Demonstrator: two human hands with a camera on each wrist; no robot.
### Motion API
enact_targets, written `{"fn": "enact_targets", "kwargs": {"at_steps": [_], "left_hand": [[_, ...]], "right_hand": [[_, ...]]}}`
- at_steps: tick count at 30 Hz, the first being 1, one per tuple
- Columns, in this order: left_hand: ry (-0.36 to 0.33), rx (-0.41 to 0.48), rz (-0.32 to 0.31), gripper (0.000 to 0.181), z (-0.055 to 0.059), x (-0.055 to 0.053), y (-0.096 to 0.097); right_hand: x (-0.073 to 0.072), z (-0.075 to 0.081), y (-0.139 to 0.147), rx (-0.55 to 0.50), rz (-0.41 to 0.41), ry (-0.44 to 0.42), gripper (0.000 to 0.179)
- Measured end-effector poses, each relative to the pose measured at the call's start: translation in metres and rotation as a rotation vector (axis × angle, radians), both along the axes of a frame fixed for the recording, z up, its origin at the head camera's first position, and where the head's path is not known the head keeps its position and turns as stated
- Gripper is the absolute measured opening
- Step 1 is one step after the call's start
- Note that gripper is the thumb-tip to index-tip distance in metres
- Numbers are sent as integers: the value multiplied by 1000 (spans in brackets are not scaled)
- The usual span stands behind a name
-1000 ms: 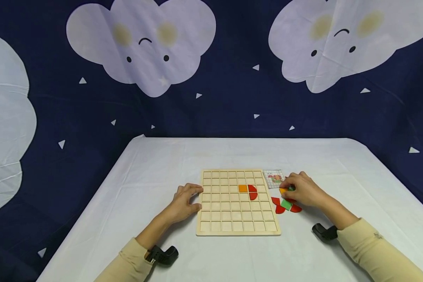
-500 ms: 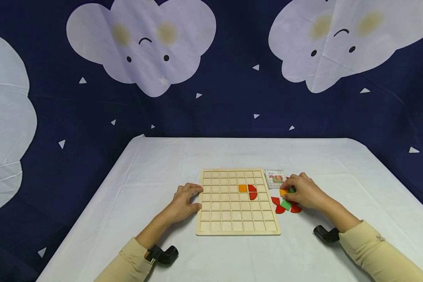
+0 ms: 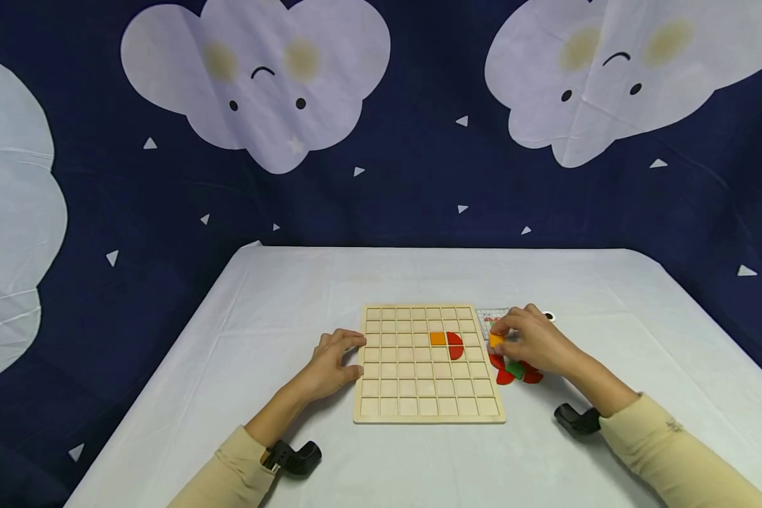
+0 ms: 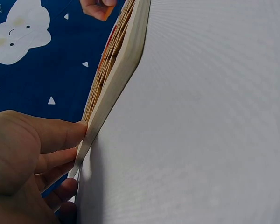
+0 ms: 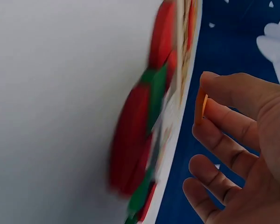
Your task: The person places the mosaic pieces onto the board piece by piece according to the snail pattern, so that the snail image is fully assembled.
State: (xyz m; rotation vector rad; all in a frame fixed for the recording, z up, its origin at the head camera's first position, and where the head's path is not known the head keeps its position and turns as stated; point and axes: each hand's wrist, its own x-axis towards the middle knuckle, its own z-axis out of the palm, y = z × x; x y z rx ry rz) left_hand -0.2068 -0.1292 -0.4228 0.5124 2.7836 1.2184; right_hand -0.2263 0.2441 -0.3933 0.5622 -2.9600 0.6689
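My right hand (image 3: 536,342) pinches an orange square tile (image 3: 496,341) between thumb and fingertips, just right of the wooden grid board (image 3: 413,417). In the right wrist view the same tile (image 5: 200,105) stands edge-on, lifted off the table. My left hand (image 3: 327,367) rests against the board's left rim. Its thumb (image 4: 65,134) touches that rim in the left wrist view. One orange square (image 3: 438,339) and a red half-round shape (image 3: 455,346) lie in the board's cells. Red pieces (image 3: 504,377) and a green piece (image 3: 516,370) lie loose under the right hand.
A printed pattern card (image 3: 485,319) lies at the board's upper right, partly hidden by the right hand. Beyond that hand is a small white piece with a dark dot (image 3: 549,317). A white cloth (image 3: 292,282) covers the table, with a dark blue cloud-patterned backdrop (image 3: 419,197) behind.
My right hand has risen from the loose pieces and moved left towards the board, carrying the orange tile. The white dotted piece has come into view. My left hand has stayed put.
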Motion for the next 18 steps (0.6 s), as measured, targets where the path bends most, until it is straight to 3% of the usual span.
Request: {"fn": "enact_targets", "kwargs": {"at_steps": [9,18], "left_hand": [[14,-3,-3,45,0,0,0],[11,-4,-11,46,0,0,-1]], "right_hand": [[-2,4,-41,-80,79,6,20],[-6,-3,-76,-89,145,27,20]]}}
